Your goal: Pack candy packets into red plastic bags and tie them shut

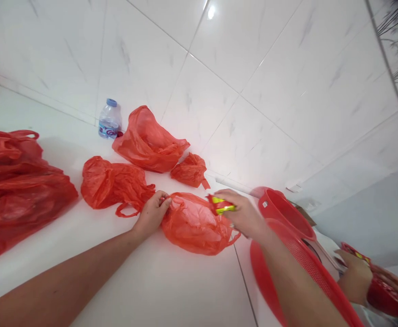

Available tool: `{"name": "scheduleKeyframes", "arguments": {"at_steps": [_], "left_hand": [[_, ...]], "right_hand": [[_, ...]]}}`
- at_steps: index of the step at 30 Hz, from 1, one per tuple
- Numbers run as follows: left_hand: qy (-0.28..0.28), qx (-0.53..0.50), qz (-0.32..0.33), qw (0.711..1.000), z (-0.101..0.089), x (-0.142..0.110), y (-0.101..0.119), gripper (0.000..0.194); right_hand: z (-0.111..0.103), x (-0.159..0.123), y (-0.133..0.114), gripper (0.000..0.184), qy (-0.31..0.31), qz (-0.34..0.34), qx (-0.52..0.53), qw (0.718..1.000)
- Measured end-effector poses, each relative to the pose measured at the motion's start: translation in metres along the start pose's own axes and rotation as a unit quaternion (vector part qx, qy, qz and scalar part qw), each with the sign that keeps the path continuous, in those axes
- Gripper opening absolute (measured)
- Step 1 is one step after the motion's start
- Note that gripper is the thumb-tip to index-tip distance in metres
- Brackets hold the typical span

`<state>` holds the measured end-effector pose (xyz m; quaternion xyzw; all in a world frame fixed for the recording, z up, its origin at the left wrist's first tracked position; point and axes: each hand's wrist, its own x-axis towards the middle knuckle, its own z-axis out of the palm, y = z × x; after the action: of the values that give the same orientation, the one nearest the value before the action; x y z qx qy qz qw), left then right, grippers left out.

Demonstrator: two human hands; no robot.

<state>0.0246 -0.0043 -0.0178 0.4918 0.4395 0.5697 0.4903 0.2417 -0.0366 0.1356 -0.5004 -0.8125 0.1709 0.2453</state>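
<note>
My left hand (152, 213) pinches the rim of a red plastic bag (194, 225) that lies on the white counter (158, 281) in front of me. My right hand (242, 213) is closed round a small red and yellow packet (221, 205) just above the bag's right side. Both forearms reach in from the bottom of the view.
Several more red plastic bags lie behind and to the left, the largest (15, 190) at the far left. A small water bottle (110, 119) stands by the tiled wall. Red plastic baskets (281, 213) sit at the right. Another person's hand (355, 277) holds a red thing at the lower right.
</note>
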Motion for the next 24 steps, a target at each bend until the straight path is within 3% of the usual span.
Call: {"name": "scheduleKeyframes", "arguments": {"at_steps": [2,5,9,11,14,17,19,21,24], "left_hand": [[-0.002,-0.040,-0.015,0.999,-0.001,0.001,0.000,0.026],[0.008,-0.097,-0.031,0.995,-0.002,0.004,0.001,0.028],[0.032,-0.110,-0.031,0.993,-0.001,0.007,-0.002,0.027],[0.027,-0.113,-0.034,0.993,0.000,0.008,-0.003,0.026],[0.015,-0.125,-0.040,0.991,0.000,0.008,-0.005,0.026],[0.012,-0.132,-0.051,0.990,0.001,0.008,-0.003,0.026],[0.015,-0.124,-0.063,0.990,0.001,0.008,0.000,0.026],[0.017,-0.115,-0.069,0.991,0.000,0.007,0.002,0.028],[0.014,-0.109,-0.067,0.992,0.000,0.006,0.005,0.032]], "right_hand": [[0.036,0.013,0.003,0.060,-0.035,-0.059,0.018,0.997],[0.075,0.025,0.019,0.065,-0.067,-0.048,0.024,0.996],[0.084,0.022,0.033,0.066,-0.134,-0.007,-0.002,0.991],[0.072,0.012,0.031,0.060,-0.095,0.003,-0.021,0.995],[0.037,-0.014,0.027,0.041,0.019,0.020,-0.064,0.998],[-0.010,-0.045,0.039,0.033,0.144,0.053,-0.152,0.976],[-0.041,-0.066,0.059,0.037,0.184,0.121,-0.210,0.953],[-0.067,-0.087,0.081,0.037,0.158,0.213,-0.267,0.926],[-0.087,-0.117,0.103,0.024,0.123,0.260,-0.358,0.889]]}}
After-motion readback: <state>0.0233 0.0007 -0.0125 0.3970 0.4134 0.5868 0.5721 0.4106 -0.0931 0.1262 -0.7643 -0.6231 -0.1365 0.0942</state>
